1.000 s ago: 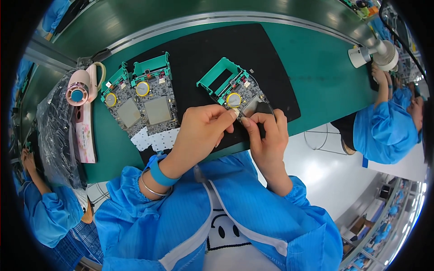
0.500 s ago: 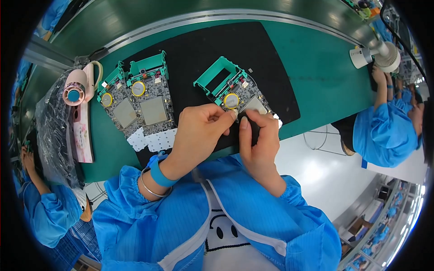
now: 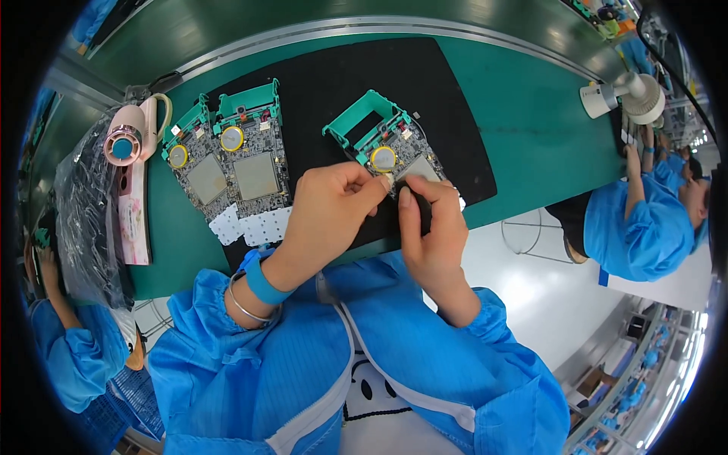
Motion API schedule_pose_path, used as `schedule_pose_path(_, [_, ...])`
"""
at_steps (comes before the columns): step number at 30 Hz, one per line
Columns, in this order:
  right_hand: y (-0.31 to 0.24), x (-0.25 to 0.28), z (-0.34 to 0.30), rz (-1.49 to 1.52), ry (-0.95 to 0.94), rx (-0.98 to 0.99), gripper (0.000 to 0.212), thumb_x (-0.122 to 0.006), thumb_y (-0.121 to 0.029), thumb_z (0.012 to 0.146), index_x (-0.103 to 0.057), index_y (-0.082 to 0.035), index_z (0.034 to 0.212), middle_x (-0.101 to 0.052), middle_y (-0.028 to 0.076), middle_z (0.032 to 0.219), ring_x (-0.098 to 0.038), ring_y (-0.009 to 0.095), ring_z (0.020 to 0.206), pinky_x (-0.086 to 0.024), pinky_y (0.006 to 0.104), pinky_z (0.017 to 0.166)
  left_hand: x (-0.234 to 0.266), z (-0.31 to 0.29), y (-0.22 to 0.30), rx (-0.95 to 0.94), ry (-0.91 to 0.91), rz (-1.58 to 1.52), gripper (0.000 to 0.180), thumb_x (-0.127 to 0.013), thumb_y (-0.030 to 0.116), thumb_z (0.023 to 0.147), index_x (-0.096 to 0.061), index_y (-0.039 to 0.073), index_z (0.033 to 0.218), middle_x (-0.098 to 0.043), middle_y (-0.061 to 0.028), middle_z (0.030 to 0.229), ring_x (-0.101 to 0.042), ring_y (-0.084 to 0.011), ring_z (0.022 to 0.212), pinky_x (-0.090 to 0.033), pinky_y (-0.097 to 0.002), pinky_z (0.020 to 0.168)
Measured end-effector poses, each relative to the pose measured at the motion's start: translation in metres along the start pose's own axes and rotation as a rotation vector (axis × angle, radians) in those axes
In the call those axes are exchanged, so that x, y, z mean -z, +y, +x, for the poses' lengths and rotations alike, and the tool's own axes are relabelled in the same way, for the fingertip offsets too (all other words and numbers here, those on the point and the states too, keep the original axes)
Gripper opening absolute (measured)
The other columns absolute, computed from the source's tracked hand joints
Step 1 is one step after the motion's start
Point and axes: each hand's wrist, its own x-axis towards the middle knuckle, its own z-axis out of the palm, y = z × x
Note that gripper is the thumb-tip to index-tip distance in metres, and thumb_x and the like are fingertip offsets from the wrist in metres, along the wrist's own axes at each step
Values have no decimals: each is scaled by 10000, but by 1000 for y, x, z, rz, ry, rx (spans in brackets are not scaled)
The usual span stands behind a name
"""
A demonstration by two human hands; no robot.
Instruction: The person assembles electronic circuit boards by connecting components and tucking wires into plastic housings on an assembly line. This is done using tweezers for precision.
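A circuit board (image 3: 434,158) with a green plastic frame (image 3: 364,121) at its far end lies tilted on the black mat (image 3: 334,76). It carries a round coin cell (image 3: 384,159) ringed in yellow and a flat metal shield. At its near left edge, below the coin cell, my left hand (image 3: 330,208) is pinched; a small whitish bit shows at its fingertips, too small to name. My right hand (image 3: 434,235) is closed beside it, thumb and index finger close together at the board's near edge. What lies between those fingers is hidden.
Two similar boards (image 3: 258,174) with green frames and white dotted sheets lie side by side on the left. Beyond them are a pink handheld fan (image 3: 123,140) and clear plastic wrapping (image 3: 83,220). A white lamp-like device (image 3: 641,98) stands far right. Other people in blue work on both sides.
The whole view has shifted slightly. Both hands keep nearly the same closed poses at the board's near edge.
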Motion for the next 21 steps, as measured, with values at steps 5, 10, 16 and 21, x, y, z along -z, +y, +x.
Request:
schedule_pose_path(5, [21, 41, 17, -7, -125, -33, 213, -614, 15, 846, -560, -10, 1051, -554, 103, 901, -569, 188, 804, -461, 274, 718, 3, 2, -4, -53, 78, -37, 217, -593, 157, 900, -569, -11, 765, -516, -2, 568, -444, -37, 486, -334, -220, 445])
schedule_pose_path(10, [45, 48, 39, -81, -269, 319, 279, -653, 110, 677, -587, -21, 914, -576, 92, 889, -560, 257, 879, -463, 344, 751, -1, 1, -7, -87, 51, -107, 203, -586, 157, 915, -558, 4, 785, -517, 13, 610, -433, -28, 503, -332, -197, 461])
schedule_pose_path(16, [43, 52, 58, -106, -435, 563, 311, -641, 95, 580, -602, -30, 863, -585, 89, 896, -552, 291, 881, -460, 370, 750, 0, 2, -6, -38, 17, -85, 223, -613, 170, 901, -570, 0, 762, -545, 0, 621, -453, -32, 508, -343, -192, 457])
schedule_pose_path(21, [43, 47, 70, 70, -589, 619, 311, -641, 81, 572, -602, -28, 861, -579, 94, 894, -545, 297, 869, -452, 372, 742, -2, 6, -6, -70, 88, 35, 288, -673, 193, 842, -584, -52, 718, -568, -84, 558, -488, -89, 471, -357, -264, 430])
